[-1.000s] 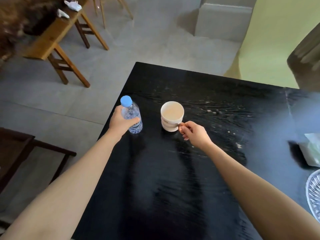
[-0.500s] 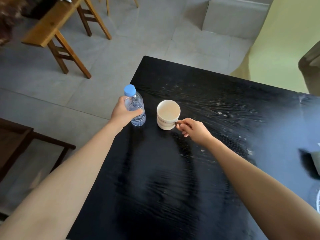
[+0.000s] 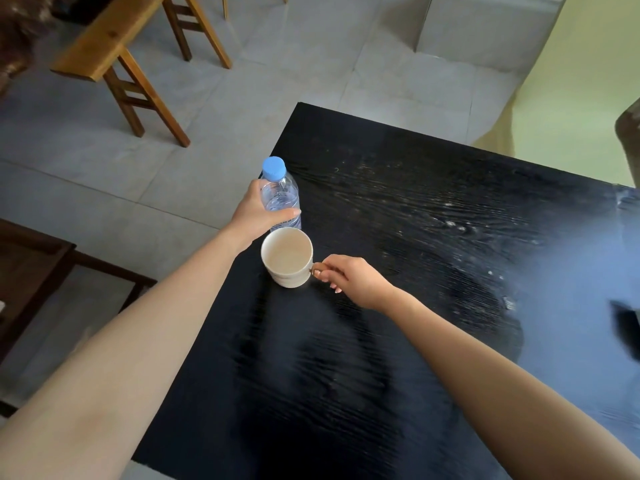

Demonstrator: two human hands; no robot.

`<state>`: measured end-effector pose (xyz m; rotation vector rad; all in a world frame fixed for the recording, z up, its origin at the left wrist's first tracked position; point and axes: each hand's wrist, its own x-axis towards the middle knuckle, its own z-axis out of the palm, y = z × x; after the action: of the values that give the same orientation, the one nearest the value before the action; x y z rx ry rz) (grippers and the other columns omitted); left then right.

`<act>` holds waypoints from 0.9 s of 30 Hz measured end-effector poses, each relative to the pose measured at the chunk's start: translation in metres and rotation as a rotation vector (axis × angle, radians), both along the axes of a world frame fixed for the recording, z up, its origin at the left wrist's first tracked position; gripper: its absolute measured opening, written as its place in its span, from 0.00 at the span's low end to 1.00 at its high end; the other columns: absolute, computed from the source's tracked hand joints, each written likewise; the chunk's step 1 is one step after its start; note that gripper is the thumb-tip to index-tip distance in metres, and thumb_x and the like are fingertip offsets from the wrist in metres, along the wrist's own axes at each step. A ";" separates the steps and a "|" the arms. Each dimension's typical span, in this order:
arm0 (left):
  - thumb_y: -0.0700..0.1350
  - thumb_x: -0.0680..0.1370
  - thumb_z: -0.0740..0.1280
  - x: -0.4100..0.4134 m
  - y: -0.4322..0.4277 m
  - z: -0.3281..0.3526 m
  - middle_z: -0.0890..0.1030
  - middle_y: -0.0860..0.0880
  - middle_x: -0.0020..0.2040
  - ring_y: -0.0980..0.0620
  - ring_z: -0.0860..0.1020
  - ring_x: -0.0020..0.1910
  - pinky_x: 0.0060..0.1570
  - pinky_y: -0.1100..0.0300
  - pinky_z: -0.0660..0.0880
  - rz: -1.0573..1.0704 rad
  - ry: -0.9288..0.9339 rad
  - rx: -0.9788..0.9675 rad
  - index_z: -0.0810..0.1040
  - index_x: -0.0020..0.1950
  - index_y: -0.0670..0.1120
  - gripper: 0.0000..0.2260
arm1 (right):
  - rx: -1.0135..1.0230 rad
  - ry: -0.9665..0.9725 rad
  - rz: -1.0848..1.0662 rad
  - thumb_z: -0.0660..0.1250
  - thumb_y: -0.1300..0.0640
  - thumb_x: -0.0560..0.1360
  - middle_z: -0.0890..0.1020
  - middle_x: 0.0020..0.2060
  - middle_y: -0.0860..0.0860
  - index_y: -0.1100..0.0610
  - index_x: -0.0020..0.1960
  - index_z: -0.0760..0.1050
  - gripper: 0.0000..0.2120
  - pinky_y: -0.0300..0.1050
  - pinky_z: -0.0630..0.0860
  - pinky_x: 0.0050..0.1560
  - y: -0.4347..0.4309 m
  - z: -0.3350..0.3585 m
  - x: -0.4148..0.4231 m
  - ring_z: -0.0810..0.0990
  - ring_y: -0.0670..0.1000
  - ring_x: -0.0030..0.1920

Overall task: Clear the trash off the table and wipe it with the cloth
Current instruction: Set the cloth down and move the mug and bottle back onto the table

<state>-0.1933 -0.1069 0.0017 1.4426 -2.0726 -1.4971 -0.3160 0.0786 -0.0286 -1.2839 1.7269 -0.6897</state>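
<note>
A clear plastic water bottle [image 3: 282,194] with a blue cap stands upright at the left edge of the black table [image 3: 433,209]. My left hand [image 3: 258,216] is wrapped around its body. Just in front of the bottle sits a white mug [image 3: 287,258], empty inside. My right hand [image 3: 349,280] pinches the mug's handle on its right side. Pale streaks and specks mark the tabletop to the right of the mug. No cloth is in view.
A wooden bench [image 3: 114,46] stands on the grey tiled floor at the upper left. A dark low table [image 3: 31,268] is at the left edge. A yellow-green wall [image 3: 571,81] rises beyond the table's far side.
The mug has slid left and toward me, now sitting close in front of the bottle. The bottle stays in my left hand at the table's left edge. The view has shifted left.
</note>
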 end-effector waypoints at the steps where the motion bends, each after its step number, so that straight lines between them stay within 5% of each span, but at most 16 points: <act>1: 0.48 0.68 0.76 0.000 0.000 0.001 0.72 0.47 0.65 0.49 0.73 0.63 0.64 0.49 0.72 -0.009 0.003 0.011 0.63 0.67 0.48 0.33 | -0.001 0.002 0.010 0.60 0.58 0.79 0.76 0.38 0.49 0.55 0.43 0.73 0.06 0.49 0.79 0.47 -0.001 0.000 0.003 0.76 0.49 0.38; 13: 0.48 0.71 0.73 0.011 0.003 0.017 0.71 0.56 0.63 0.57 0.71 0.62 0.57 0.61 0.68 -0.104 -0.001 0.060 0.61 0.72 0.49 0.33 | 0.012 -0.016 0.028 0.62 0.56 0.78 0.77 0.42 0.49 0.59 0.53 0.77 0.09 0.44 0.75 0.49 -0.008 -0.002 0.018 0.74 0.48 0.43; 19: 0.54 0.74 0.68 0.023 0.017 0.041 0.70 0.43 0.71 0.44 0.69 0.69 0.63 0.53 0.67 -0.052 -0.383 -0.125 0.63 0.72 0.42 0.31 | 0.068 0.077 0.001 0.65 0.52 0.76 0.77 0.53 0.53 0.57 0.60 0.74 0.15 0.42 0.71 0.57 0.000 0.002 0.014 0.73 0.48 0.49; 21: 0.53 0.76 0.64 0.028 0.024 0.052 0.75 0.42 0.66 0.42 0.72 0.65 0.59 0.52 0.70 -0.063 -0.544 -0.287 0.70 0.67 0.41 0.24 | 0.119 0.136 -0.026 0.66 0.51 0.75 0.76 0.58 0.55 0.57 0.63 0.72 0.19 0.39 0.69 0.56 0.003 0.007 0.006 0.74 0.49 0.50; 24: 0.50 0.76 0.61 0.024 0.041 0.070 0.79 0.42 0.43 0.40 0.76 0.47 0.41 0.54 0.72 -0.213 -0.621 -0.378 0.77 0.46 0.42 0.13 | 0.225 0.215 -0.043 0.65 0.48 0.75 0.77 0.60 0.54 0.57 0.65 0.71 0.21 0.39 0.67 0.55 0.015 0.018 -0.019 0.76 0.53 0.56; 27: 0.51 0.77 0.61 0.001 0.066 0.083 0.78 0.44 0.44 0.45 0.76 0.46 0.46 0.54 0.73 -0.378 -0.645 -0.326 0.79 0.46 0.41 0.14 | 0.344 0.220 -0.086 0.63 0.47 0.76 0.78 0.59 0.54 0.57 0.64 0.71 0.21 0.46 0.70 0.59 0.037 0.035 -0.050 0.76 0.54 0.59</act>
<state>-0.1922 -0.0409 0.0843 1.6002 -2.9324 -0.7616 -0.3665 0.1156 0.0061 -1.0804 1.9863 -0.2859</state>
